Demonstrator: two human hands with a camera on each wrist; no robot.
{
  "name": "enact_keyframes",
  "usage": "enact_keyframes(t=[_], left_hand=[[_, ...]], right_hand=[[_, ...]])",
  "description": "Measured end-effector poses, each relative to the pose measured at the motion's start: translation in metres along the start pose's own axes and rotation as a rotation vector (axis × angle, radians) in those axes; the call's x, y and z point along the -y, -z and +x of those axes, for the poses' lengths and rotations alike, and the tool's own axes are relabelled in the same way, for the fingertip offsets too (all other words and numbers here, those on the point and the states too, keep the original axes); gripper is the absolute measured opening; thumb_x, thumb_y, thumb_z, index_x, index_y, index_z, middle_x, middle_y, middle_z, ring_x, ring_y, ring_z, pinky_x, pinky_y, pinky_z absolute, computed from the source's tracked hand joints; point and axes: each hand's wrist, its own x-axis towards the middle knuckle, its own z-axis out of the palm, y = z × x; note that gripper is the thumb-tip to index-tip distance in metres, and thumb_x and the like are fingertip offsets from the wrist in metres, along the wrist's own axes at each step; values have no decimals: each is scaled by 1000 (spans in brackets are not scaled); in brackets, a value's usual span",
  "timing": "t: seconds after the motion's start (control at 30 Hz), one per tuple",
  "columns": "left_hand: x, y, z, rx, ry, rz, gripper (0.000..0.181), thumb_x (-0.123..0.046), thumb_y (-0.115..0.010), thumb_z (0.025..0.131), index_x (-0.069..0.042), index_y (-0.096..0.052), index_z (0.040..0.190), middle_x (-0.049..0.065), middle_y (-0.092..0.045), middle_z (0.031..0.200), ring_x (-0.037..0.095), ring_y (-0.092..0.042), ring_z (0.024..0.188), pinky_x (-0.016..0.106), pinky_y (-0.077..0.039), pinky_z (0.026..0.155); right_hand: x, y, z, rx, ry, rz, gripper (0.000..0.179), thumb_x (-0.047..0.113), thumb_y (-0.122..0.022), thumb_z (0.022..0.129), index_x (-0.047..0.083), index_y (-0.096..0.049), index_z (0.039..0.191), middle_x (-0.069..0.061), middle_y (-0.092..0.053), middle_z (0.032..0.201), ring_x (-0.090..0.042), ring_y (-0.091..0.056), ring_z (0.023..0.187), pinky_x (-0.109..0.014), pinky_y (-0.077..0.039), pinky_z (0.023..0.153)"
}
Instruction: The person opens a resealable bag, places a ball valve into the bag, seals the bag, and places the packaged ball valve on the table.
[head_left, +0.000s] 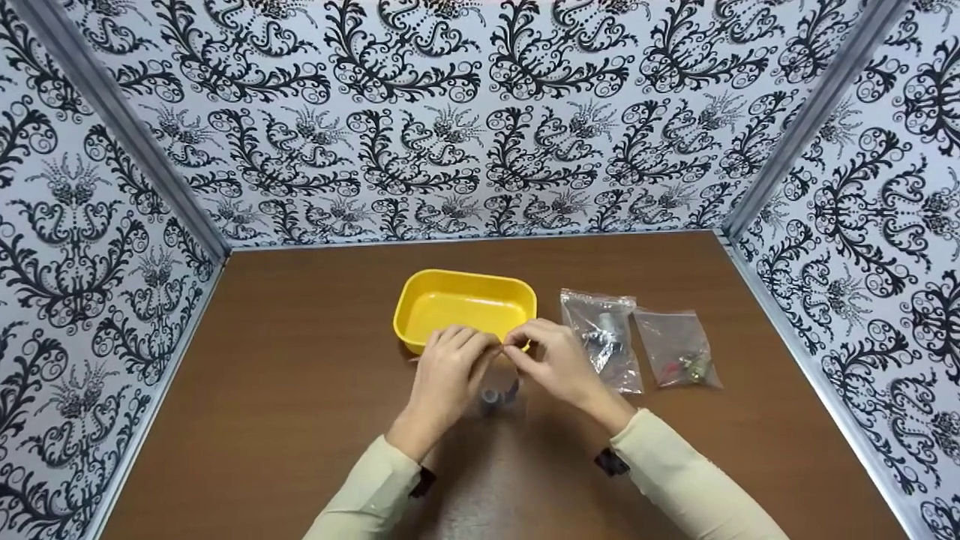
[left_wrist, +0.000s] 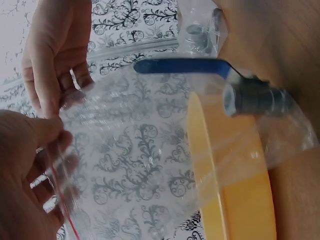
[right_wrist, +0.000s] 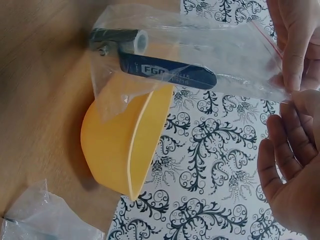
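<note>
A clear zip bag (left_wrist: 135, 155) with a red line along its mouth hangs from both hands. Inside lies a metal ball valve (right_wrist: 115, 42) with a flat blue lever (right_wrist: 170, 73), at the bag's bottom end. My left hand (head_left: 450, 367) pinches the bag's top edge, where the red line runs. Beside it, my right hand (head_left: 559, 364) pinches the same edge at a corner, the fingertips of both hands nearly meeting. In the head view the hands partly hide the bag, and the valve shows as a small grey shape below them.
Just beyond the hands stands a yellow tray (head_left: 431, 277) on the brown table (head_left: 300, 360). To the right lie a clear bag (head_left: 611, 345) with a grey metal part and another bag (head_left: 679, 349) with small red and brass-coloured pieces. Patterned walls (head_left: 465, 150) enclose the table.
</note>
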Motion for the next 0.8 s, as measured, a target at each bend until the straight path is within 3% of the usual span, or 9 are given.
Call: enact_keyframes(t=[0.13,0.37,0.6,0.8], left_hand=[[4,-2,-2,36,-4,-51,10,-27,-65,93,-17,-68,95,-5,-68,88,15,-61,86,32,-45,77],[2,-2,2,71,-13,-12,10,-28,-64,94,-18,-68,92,-5,-68,87,16,-61,87,34,-45,78],[2,0,2,82,51,-1,10,-29,-67,92,-20,-68,90,-7,-69,85,17,-62,90,36,-45,80],[8,0,0,66,128,-56,8,-26,-73,87,-19,-70,87,-7,-71,85,17,-62,89,38,-45,84]], right_hand=[[0,1,-1,26,-4,-17,6,17,-72,88,12,-72,91,2,-71,87,-13,-64,78,-22,-52,69],[-2,0,-2,53,12,-44,5,11,-71,86,12,-69,91,2,-69,88,-11,-62,80,-29,-51,74],[-2,-4,-2,28,37,-85,4,13,-70,86,13,-67,88,4,-67,84,-9,-62,76,-28,-50,74],[-3,-5,0,17,28,-77,2,15,-69,86,14,-67,87,3,-67,83,-9,-62,74,-28,-52,69]])
